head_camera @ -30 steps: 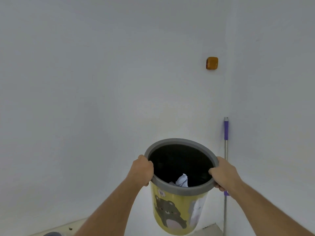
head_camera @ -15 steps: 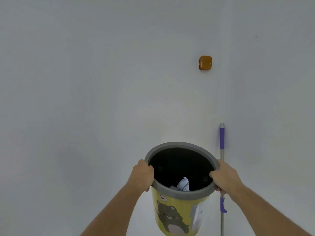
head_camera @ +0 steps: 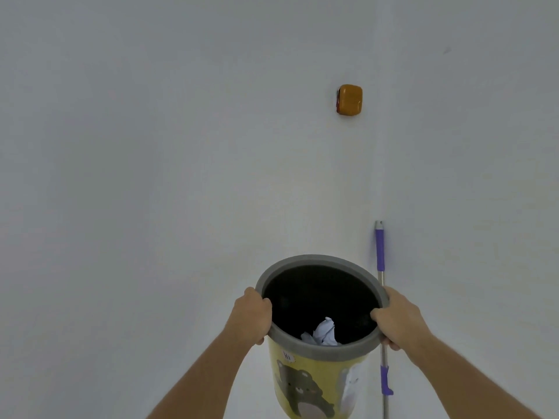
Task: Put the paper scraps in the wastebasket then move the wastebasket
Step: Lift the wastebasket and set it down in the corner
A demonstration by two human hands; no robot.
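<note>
left hand (head_camera: 251, 317) and right hand (head_camera: 399, 320) clamp opposite sides of the wastebasket (head_camera: 317, 376) rim — paper scraps (head_camera: 323, 332) sit inside. it hangs before the white wall (head_camera: 151, 176), and the mop handle (head_camera: 380, 252) has slid leftward in view — the carry looks underway.

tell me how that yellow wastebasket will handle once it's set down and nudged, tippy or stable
Probably light: the wastebasket holds only a few crumpled paper scraps, and the left hand and right hand hold it up by the grey rim alone. Likely somewhat tippy, since it looks tall and narrows downward. The rim looks rigid, keeping its round shape under both grips.
</note>
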